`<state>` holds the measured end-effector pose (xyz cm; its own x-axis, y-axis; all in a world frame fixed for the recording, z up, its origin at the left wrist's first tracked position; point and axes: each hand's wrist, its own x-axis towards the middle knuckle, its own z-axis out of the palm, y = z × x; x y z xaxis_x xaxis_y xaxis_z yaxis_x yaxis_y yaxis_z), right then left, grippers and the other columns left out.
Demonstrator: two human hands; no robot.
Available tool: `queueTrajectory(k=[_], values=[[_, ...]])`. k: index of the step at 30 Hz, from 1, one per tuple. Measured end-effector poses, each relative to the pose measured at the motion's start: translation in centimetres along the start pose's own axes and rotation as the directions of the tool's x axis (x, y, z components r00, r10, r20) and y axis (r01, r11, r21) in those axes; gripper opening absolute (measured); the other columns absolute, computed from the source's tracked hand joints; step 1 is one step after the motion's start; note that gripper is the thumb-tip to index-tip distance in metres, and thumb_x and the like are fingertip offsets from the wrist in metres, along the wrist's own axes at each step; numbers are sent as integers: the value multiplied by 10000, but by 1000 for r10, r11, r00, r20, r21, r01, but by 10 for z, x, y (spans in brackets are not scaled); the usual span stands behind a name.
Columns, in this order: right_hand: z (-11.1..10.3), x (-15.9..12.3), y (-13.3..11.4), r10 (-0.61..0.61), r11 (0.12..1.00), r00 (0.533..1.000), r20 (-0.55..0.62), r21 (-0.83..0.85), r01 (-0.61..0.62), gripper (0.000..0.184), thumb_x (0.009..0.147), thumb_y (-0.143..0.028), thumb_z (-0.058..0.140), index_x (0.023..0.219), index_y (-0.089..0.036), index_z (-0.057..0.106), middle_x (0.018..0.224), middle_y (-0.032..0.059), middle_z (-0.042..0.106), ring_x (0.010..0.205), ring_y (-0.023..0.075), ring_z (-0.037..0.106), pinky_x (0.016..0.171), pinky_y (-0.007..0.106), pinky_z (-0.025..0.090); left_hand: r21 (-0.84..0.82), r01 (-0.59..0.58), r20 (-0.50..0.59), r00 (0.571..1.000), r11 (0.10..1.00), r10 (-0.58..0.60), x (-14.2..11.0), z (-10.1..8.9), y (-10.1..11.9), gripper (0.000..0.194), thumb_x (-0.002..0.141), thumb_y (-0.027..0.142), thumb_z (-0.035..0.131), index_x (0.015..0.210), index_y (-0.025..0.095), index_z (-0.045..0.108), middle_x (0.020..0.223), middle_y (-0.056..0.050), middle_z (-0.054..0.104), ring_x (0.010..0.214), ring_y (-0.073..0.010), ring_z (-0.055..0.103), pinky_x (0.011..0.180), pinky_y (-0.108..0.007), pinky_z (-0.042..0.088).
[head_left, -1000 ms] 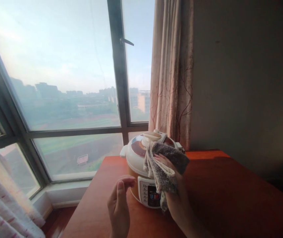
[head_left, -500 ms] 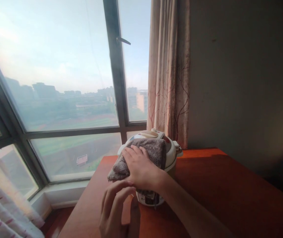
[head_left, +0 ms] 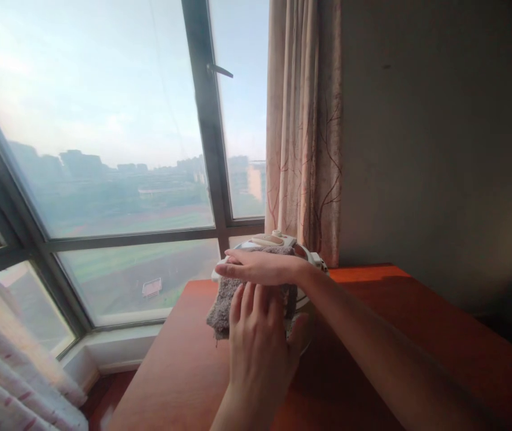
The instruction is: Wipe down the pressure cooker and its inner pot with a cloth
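Left hand (head_left: pixel 258 344) moved up to cloth (head_left: pixel 224 304), fingers (head_left: pixel 247 302) close together; right hand (head_left: pixel 262 267) over cloth; either's grip: cannot tell. Risk: cooker (head_left: pixel 268 239) sliding on tabletop (head_left: pixel 175 347), if pushed sideways.

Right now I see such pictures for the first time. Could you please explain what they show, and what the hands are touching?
No robot is here: you see a person's bare right hand and left hand. Every picture comes from one camera worn on the head, looking forward and down. On the reddish-brown table stands what looks like a pale cooker, partly hidden by a grey cloth. The right hand lies across the upper cloth; the left hand, lower, reaches against or close to it. Whether the right one grips or only presses, I cannot tell. Behind the table are a window and a curtain.
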<state>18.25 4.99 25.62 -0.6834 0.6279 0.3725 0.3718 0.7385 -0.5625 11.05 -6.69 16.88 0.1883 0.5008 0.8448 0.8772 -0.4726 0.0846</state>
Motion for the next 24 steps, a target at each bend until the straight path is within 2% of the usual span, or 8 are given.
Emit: queueTrajectory(k=[3, 5, 9, 12, 14, 18, 21, 24], values=[[-9, -1, 4, 82, 996, 995, 62, 40, -85, 892, 876, -807, 429, 1426, -110, 522, 1357, 156, 642, 1277, 320, 578, 1114, 443, 394, -9, 68, 32, 997, 998, -67, 13, 25, 5, 801, 776, 552, 705, 1435, 157, 477, 1415, -253, 535, 1320, -471, 477, 1122, -663, 301], [-18, -6, 8, 74, 990, 997, -6, 119, -73, 880, 894, -793, 412, 1441, -109, 497, 1428, 160, 584, 1344, 309, 520, 1159, 445, 346, -16, 110, 42, 993, 994, -109, 19, 39, 7, 809, 766, 555, 706, 1432, 157, 476, 1457, -262, 492, 1361, -486, 426, 1136, -686, 244], [-33, -31, 17, 81, 917, 984, -156, 399, -12, 722, 924, -687, 504, 1419, -162, 504, 1423, 133, 590, 1331, 264, 538, 1105, 423, 431, 28, 172, 80, 982, 985, -174, 25, 49, 2, 691, 809, 356, 653, 1430, 105, 485, 1500, -272, 463, 1403, -485, 382, 1153, -682, 206], [-38, -54, 31, 160, 864, 943, -291, 503, 9, 572, 945, -583, 539, 1363, -192, 544, 1330, 117, 660, 1279, 245, 586, 1059, 417, 477, 34, 140, 96, 985, 990, -143, 22, 43, -16, 692, 811, 260, 601, 1454, 50, 455, 1508, -266, 464, 1397, -420, 426, 1163, -587, 295], [-38, -67, 47, 230, 869, 894, -383, 495, -12, 505, 946, -542, 538, 1310, -195, 577, 1288, 116, 686, 1242, 244, 615, 1055, 421, 478, 23, 113, 85, 990, 993, -115, 16, 37, -35, 704, 804, 227, 581, 1472, 55, 437, 1515, -240, 471, 1392, -386, 442, 1149, -549, 350], [-30, -79, 86, 337, 919, 774, -536, 367, -145, 401, 937, -464, 516, 1209, -196, 636, 1211, 115, 722, 1160, 252, 661, 1031, 416, 489, -75, 144, 58, 988, 987, -140, 10, 32, -81, 638, 798, 222, 560, 1433, 177, 526, 1508, -142, 513, 1413, -362, 428, 1179, -579, 305], [-20, -78, 111, 372, 926, 701, -609, 190, -326, 354, 926, -411, 500, 1152, -201, 674, 1195, 110, 725, 1141, 255, 662, 1018, 412, 487, -196, 193, 125, 977, 961, -171, 19, 33, -112, 563, 806, 268, 560, 1364, 218, 611, 1508, -101, 518, 1434, -341, 405, 1195, -540, 304], [-11, -74, 127, 391, 903, 663, -638, 126, -411, 341, 910, -389, 508, 1122, -200, 696, 1210, 112, 715, 1183, 266, 632, 1050, 422, 451, -292, 276, 208, 953, 916, -221, 38, 37, -137, 568, 784, 288, 563, 1336, 179, 645, 1476, -129, 542, 1391, -346, 458, 1181, -511, 326]])
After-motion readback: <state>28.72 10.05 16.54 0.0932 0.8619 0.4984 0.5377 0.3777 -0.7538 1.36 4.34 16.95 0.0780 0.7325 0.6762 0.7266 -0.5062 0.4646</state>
